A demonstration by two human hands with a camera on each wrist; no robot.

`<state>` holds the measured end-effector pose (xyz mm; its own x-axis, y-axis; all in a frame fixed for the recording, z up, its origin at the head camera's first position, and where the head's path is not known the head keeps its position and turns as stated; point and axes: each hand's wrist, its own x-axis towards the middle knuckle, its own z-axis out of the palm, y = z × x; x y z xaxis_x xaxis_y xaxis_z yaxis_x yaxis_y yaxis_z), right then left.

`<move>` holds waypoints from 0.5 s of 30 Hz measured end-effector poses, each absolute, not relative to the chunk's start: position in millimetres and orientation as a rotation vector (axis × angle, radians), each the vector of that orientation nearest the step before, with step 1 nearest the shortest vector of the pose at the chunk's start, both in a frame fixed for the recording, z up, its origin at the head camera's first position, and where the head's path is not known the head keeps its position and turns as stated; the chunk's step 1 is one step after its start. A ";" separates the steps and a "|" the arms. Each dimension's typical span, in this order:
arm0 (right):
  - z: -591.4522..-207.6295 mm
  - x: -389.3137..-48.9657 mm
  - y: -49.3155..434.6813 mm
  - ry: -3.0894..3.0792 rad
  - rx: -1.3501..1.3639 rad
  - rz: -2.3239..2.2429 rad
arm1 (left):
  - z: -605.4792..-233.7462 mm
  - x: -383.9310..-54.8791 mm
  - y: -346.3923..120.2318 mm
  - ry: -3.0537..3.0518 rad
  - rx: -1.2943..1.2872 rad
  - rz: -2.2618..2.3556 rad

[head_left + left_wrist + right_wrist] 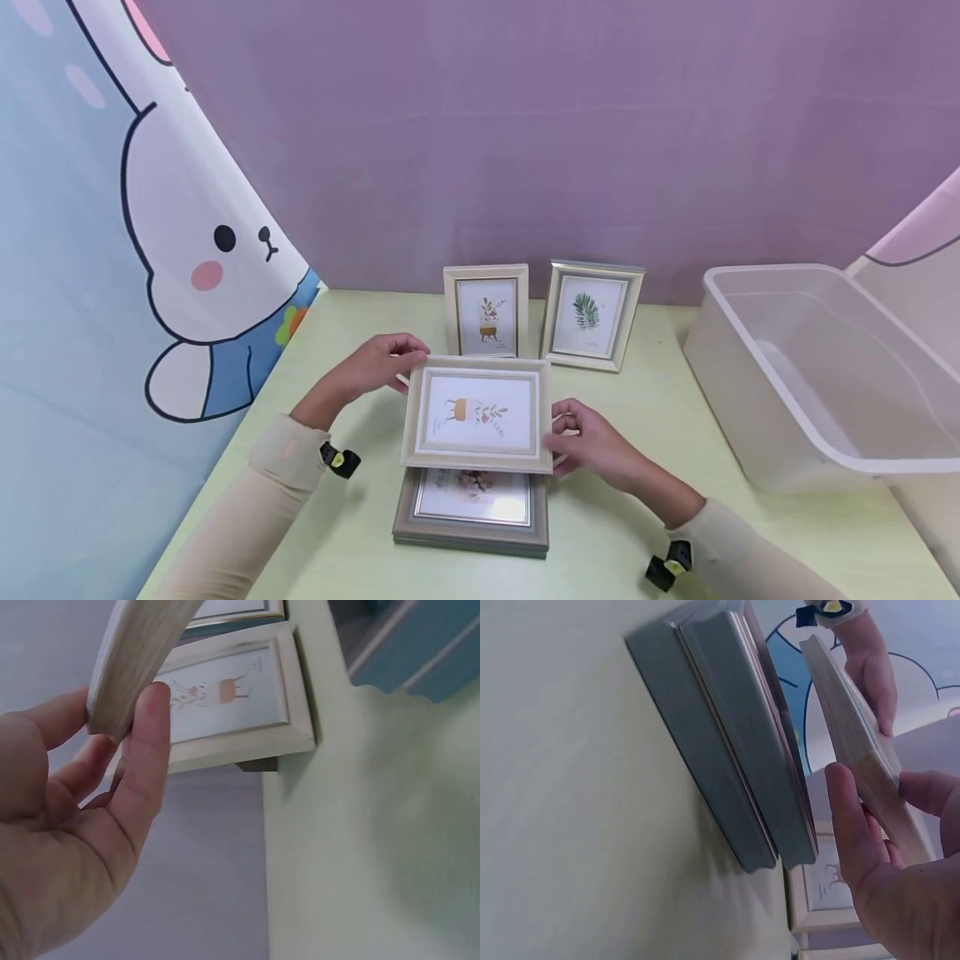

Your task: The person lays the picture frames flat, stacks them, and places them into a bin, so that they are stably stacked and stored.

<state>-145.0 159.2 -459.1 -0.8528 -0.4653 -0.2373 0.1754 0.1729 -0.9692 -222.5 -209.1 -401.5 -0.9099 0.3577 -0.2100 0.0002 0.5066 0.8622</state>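
Note:
A cream picture frame with a plant print is held sideways between both hands, raised over a stack of grey-brown picture frames. My left hand pinches its far left corner; in the left wrist view, thumb and fingers grip the frame's edge. On the opposite side, my right hand holds the right edge between thumb and fingers. The right wrist view has the held frame apart from the stack, which shows two thick frames. The held frame hides the stack's far part.
Behind the held frame stand a cream frame with a potted-plant print and a pale frame with a green leaf. An open whitish plastic bin sits at the right of the pale table. Purple cloth hangs behind.

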 end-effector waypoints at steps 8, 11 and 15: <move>-460.7 -134.5 156.5 1.873 -0.233 -1.718 | -412.5 -221.5 -210.9 2.335 0.280 1.248; -462.9 -130.8 155.5 1.845 -0.234 -1.713 | -415.0 -221.6 -211.2 2.314 0.295 1.224; -466.8 -126.5 153.8 1.821 -0.225 -1.700 | -416.5 -220.5 -210.8 2.292 0.305 1.189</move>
<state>-126.5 153.8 -466.8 -0.7872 -0.5243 -0.3247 0.2880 0.1531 -0.9453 -220.5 -210.8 -416.5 -0.8315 0.4277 -0.3546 -0.0436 0.5861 0.8091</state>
